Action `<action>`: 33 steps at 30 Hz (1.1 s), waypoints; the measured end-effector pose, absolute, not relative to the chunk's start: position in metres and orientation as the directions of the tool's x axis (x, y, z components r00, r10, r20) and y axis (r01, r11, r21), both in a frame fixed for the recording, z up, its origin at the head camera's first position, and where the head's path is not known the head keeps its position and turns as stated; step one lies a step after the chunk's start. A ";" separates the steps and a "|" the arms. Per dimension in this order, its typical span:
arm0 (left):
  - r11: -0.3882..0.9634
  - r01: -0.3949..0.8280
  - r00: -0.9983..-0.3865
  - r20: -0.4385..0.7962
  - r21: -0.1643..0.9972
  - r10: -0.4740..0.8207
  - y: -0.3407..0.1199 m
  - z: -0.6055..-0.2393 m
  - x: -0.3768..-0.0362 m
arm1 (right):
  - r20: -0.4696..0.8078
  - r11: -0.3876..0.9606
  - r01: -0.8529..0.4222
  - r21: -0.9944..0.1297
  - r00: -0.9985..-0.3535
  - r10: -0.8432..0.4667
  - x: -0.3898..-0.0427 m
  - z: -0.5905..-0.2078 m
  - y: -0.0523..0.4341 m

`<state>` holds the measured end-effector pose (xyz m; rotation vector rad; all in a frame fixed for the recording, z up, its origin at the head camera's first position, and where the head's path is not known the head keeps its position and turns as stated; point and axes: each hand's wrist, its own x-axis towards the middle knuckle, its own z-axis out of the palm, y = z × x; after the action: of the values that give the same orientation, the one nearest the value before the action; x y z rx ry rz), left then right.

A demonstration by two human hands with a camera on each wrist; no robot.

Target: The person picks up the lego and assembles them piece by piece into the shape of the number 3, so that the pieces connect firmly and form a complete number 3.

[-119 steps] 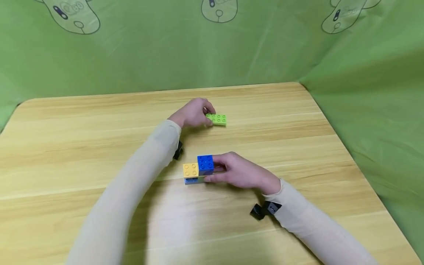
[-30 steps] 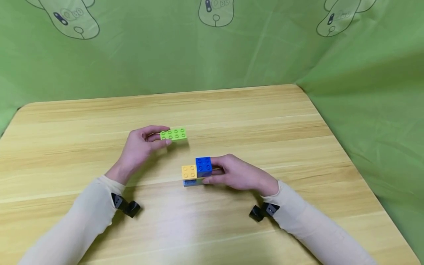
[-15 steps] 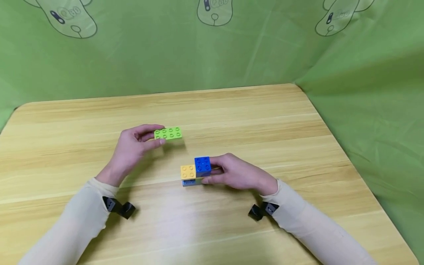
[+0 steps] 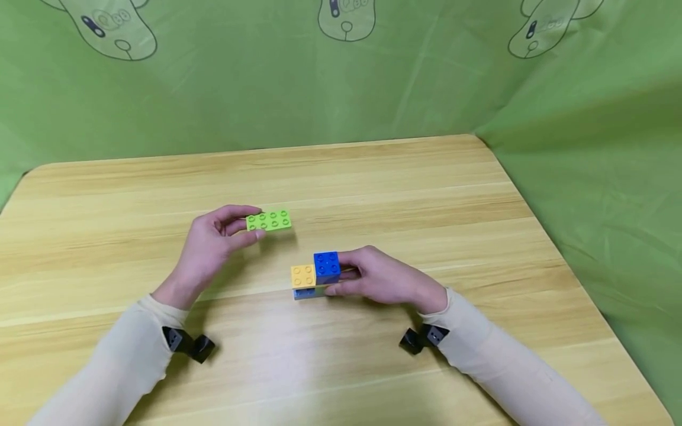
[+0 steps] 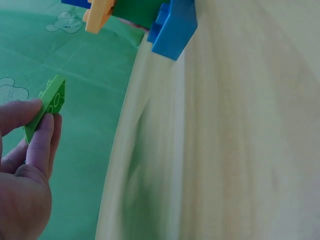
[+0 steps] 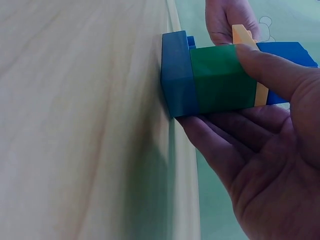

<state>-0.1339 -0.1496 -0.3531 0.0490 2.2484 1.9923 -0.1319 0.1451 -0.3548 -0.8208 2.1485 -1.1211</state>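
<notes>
My left hand (image 4: 213, 236) pinches one end of a flat lime-green plate (image 4: 269, 220) and holds it just above the wooden table (image 4: 373, 177); the left wrist view shows the plate (image 5: 47, 105) between thumb and forefinger. My right hand (image 4: 380, 278) grips a small stack of bricks (image 4: 315, 276) standing on the table: a blue base, a green brick, a yellow plate and a dark blue brick (image 4: 327, 266) on top. In the right wrist view my thumb lies on the green brick (image 6: 222, 77). The plate is up and left of the stack, apart from it.
Green cloth with cartoon prints (image 4: 341, 71) hangs behind the table and drapes down its right side. Small black wrist cameras (image 4: 189, 344) sit at both sleeves. Bare wood lies around the stack.
Over four seconds my left hand carried the lime-green plate from the far middle of the table toward me and leftward. In the last half second it dipped slightly. The right hand and stack stayed put.
</notes>
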 end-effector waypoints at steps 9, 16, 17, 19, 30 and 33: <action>0.117 -0.035 -0.993 -0.048 0.992 0.106 -0.148 -0.354 -0.129 | -0.204 0.483 -0.277 -0.831 -0.655 -0.728 -0.133 -0.355 0.146; 0.074 -0.016 -0.995 -0.024 0.997 0.102 -0.146 -0.356 -0.125 | -0.200 0.469 -0.270 -0.841 -0.650 -0.733 -0.133 -0.355 0.146; 0.072 -0.015 -0.995 -0.022 0.997 0.101 -0.146 -0.356 -0.124 | -0.201 0.470 -0.270 -0.841 -0.649 -0.734 -0.133 -0.355 0.146; 0.071 -0.018 -0.995 -0.024 0.997 0.099 -0.145 -0.355 -0.122 | -0.202 0.467 -0.268 -0.842 -0.647 -0.735 -0.133 -0.355 0.146; 0.076 -0.031 -0.994 -0.039 0.997 0.099 -0.137 -0.344 -0.105 | -0.198 0.470 -0.276 -0.838 -0.649 -0.735 -0.133 -0.355 0.147; 0.061 -0.041 -0.992 -0.048 0.997 0.113 -0.134 -0.341 -0.101 | -0.200 0.463 -0.265 -0.846 -0.647 -0.736 -0.133 -0.356 0.146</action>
<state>-0.1011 -0.1344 -0.3406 0.0753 2.2031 2.0775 -0.1326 0.1461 -0.3564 -0.8298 2.1599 -1.1106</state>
